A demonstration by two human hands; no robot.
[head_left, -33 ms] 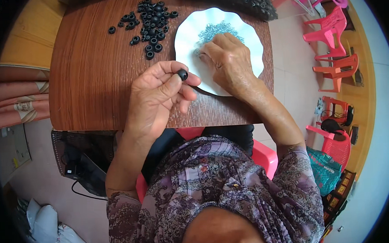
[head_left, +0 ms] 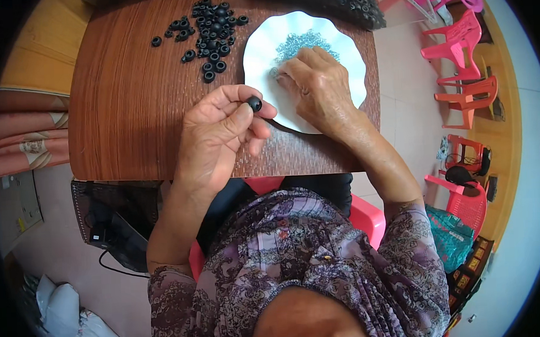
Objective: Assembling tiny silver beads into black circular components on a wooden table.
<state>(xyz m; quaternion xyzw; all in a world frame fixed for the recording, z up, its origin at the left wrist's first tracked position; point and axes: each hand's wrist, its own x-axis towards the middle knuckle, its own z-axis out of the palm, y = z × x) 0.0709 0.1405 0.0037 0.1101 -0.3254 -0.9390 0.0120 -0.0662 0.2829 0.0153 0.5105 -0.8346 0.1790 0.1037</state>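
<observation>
**Ring pinched, other hand in the plate**

The left hand (head_left: 220,131) pinches a small black ring (head_left: 254,103) above the wooden table (head_left: 129,114), unchanged from before. The right hand (head_left: 318,88) stays on the white plate (head_left: 259,54), fingertips curled into the pile of small grey bits (head_left: 300,42).

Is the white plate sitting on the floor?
No, the white plate rests on the brown wooden table, with the right hand lying across it beside a pile of small grey bits.
</observation>
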